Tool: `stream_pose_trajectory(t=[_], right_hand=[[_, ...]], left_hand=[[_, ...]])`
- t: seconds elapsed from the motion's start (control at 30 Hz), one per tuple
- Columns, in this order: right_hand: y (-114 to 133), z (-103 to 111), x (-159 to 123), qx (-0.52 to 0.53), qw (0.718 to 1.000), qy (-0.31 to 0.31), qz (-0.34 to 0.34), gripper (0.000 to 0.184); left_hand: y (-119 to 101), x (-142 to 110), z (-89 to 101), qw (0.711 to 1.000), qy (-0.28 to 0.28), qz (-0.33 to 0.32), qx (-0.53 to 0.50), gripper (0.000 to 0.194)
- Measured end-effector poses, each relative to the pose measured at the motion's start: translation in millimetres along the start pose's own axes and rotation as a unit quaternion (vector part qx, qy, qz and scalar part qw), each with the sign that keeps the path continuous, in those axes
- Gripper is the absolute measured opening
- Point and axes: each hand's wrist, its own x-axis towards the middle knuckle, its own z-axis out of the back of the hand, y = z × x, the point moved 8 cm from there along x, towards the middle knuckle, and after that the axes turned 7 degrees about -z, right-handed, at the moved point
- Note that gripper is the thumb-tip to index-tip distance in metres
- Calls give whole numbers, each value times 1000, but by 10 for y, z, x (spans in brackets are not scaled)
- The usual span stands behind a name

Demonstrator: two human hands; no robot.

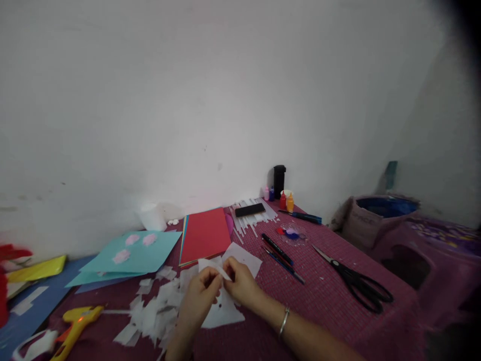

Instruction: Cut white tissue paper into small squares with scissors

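My left hand (208, 288) and my right hand (238, 281) meet at the front middle of the table, fingers pinched together. Between their fingertips is a small piece of white tissue paper (222, 268). Larger white sheets (221, 317) with a few dark specks lie beneath and behind both hands. Left of my left hand spreads a loose heap of cut white tissue pieces (158, 311). A red sheet of paper (206, 235) tops a stack of coloured sheets just beyond the hands. The fingers partly hide the piece they hold.
A yellow glue gun (77, 326) lies front left, near turquoise paper (150, 258) bearing pink tissue tufts. Right of my hands are pens (277, 249) and black-handled scissors (361, 286). Farther back are a black phone (250, 209), white strips, a cutter (306, 217) and paint bottles (289, 202).
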Motion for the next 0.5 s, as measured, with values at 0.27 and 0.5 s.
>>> stream_pose_trajectory(t=[0.27,0.5], right_hand=[[-37,-39,-14,-104,994,4,14,26],[-74,-44,-21,-108,994,12,7,25]], left_hand=[[257,-79,-108,963,2,96,-251,38],[274,-97,-173,954,-5,106,-280,35]])
